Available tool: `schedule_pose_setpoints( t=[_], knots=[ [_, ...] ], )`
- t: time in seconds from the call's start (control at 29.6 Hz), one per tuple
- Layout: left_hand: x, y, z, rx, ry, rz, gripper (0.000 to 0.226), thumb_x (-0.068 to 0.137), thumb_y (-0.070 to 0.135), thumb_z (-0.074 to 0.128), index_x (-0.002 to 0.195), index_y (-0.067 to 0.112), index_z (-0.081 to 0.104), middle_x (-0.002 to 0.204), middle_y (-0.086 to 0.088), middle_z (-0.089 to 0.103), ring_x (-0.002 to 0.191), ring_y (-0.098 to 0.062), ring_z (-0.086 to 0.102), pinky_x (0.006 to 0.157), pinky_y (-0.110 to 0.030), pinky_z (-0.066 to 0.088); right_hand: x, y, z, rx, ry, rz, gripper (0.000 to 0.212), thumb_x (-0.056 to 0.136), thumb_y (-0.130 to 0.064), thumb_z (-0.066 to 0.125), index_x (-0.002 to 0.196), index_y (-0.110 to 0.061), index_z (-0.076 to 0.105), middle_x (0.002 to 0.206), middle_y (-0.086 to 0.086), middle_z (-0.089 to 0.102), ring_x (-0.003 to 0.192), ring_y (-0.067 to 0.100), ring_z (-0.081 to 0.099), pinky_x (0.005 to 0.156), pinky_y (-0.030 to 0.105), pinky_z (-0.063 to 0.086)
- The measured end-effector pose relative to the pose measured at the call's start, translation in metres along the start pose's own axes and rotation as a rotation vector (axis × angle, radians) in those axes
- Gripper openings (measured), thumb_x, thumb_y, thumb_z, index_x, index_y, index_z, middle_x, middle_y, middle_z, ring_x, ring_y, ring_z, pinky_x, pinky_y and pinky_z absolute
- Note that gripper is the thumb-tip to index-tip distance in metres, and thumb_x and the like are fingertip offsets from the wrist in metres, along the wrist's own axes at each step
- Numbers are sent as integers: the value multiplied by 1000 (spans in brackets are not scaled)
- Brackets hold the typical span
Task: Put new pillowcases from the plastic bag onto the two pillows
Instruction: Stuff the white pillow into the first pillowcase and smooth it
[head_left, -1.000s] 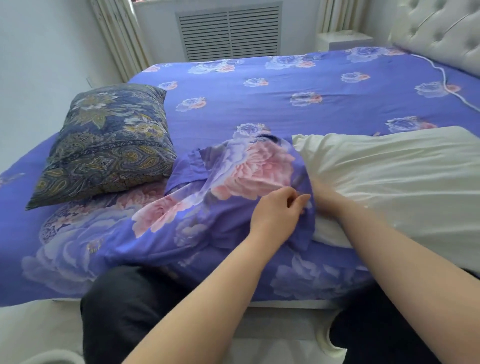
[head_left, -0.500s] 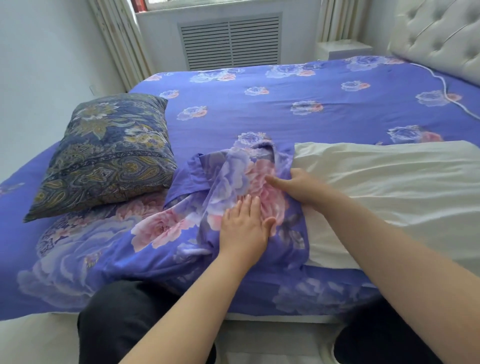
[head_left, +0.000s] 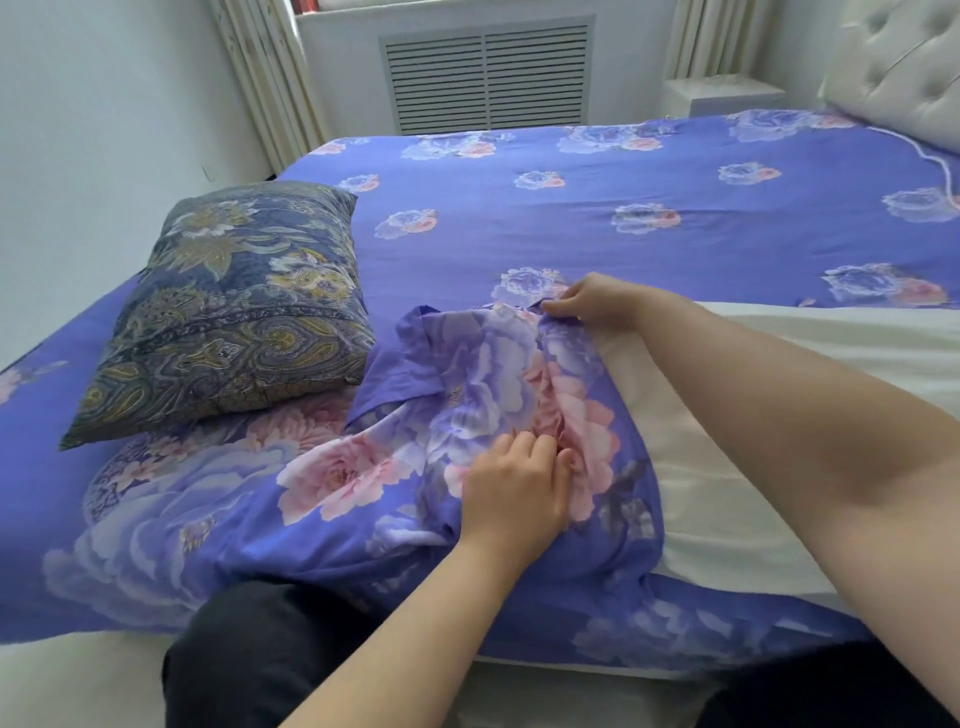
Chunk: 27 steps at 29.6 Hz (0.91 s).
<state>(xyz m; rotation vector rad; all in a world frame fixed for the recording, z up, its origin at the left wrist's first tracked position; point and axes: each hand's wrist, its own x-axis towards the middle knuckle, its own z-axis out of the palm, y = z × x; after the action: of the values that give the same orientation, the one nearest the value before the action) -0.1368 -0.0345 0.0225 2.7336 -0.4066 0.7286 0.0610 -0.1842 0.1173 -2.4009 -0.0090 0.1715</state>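
New pillowcase (head_left: 524, 415) sits on the near edge of the bed, bunched over the left end of the bare white pillow (head_left: 753, 467); only that end is covered, most of the pillow is exposed to the right. Fabric is purple-blue with big pink and lilac peonies, heavily wrinkled, with a plain purple flap folded out at its upper left. Left hand (head_left: 514, 493) has its fingers curled into a gather of cloth at the near side, clenched on the case. Right hand (head_left: 592, 304) pinches the case's hem at the far corner of the pillow. Likely reason: two grips on opposite sides of the opening keep it spread so the case can be drawn rightward along the pillow. Step looks early, sleeve barely started. Second pillow (head_left: 228, 312), in a dark paisley cover, lies just left, its lower edge resting on more floral fabric. Bed sheet (head_left: 623, 218) has a matching print, so edges are hard to separate. No plastic bag visible.
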Motion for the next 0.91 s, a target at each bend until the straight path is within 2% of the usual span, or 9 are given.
schedule_pose_setpoints(
  t=[0.1, 0.17, 0.27, 0.37, 0.47, 0.54, 0.64, 0.78, 0.91],
  knots=[
    [-5, -22, 4, -141, 63, -34, 33, 93, 29, 41, 108, 15, 66, 110, -1, 66, 100, -24, 60, 86, -38, 45, 6, 55, -31, 183, 440, 214, 33, 92, -26, 52, 99, 3, 67, 99, 25, 65, 100, 30, 61, 79, 33, 45],
    [-9, -32, 7, -173, 64, -7, 38, 94, 31, 41, 122, 15, 61, 127, -1, 59, 116, -20, 55, 99, -33, 36, -6, 87, -35, 28, 470, 345, 37, 92, -22, 50, 105, 11, 62, 113, 34, 57, 110, 39, 56, 87, 38, 42],
    [-18, -37, 12, -196, 84, 49, 39, 94, 32, 43, 129, 16, 54, 135, 0, 52, 123, -19, 49, 103, -31, 32, -24, 95, -26, -40, 361, 266, 19, 87, -12, 50, 84, 0, 64, 96, 33, 51, 96, 40, 55, 79, 34, 40],
    [-30, -42, 17, -214, 171, 132, 33, 92, 28, 50, 123, 17, 51, 133, -2, 49, 123, -24, 47, 104, -34, 34, -53, 77, -18, -186, 515, -7, 38, 87, -15, 55, 125, -10, 55, 128, 19, 52, 119, 36, 48, 99, 41, 37],
    [-41, -47, 19, -246, 239, 173, 20, 88, 26, 56, 104, 18, 49, 117, -1, 49, 109, -28, 50, 96, -35, 39, -108, 50, 11, -268, 568, -405, 33, 84, -16, 63, 116, -9, 61, 117, 17, 59, 111, 35, 54, 97, 40, 38],
    [-46, -50, 19, -228, 246, 151, 20, 86, 28, 58, 101, 18, 48, 111, -2, 50, 103, -28, 51, 92, -35, 40, -143, 41, 36, -310, 511, -471, 33, 85, -25, 64, 114, -8, 60, 114, 16, 57, 109, 34, 53, 96, 40, 38],
    [-48, -56, 16, -216, 237, 81, 25, 85, 31, 59, 103, 18, 49, 112, -3, 53, 102, -26, 50, 95, -31, 35, -181, 46, 54, -405, 496, -274, 50, 85, -47, 60, 114, -6, 53, 112, 16, 51, 107, 35, 46, 93, 42, 37],
    [-47, -52, 8, -226, 230, 10, 25, 86, 30, 57, 105, 16, 51, 116, -3, 53, 106, -25, 49, 99, -28, 30, -211, 59, 48, -396, 419, 45, 59, 77, -71, 44, 93, -15, 52, 101, 9, 58, 100, 32, 52, 83, 40, 38],
    [-49, -37, 0, -260, 227, -23, 25, 86, 30, 58, 106, 16, 52, 117, -3, 54, 108, -25, 48, 96, -32, 34, -224, 57, 61, -91, 393, 50, 47, 77, -62, 60, 97, -22, 48, 86, -4, 61, 89, 24, 59, 83, 41, 43]
  ],
)
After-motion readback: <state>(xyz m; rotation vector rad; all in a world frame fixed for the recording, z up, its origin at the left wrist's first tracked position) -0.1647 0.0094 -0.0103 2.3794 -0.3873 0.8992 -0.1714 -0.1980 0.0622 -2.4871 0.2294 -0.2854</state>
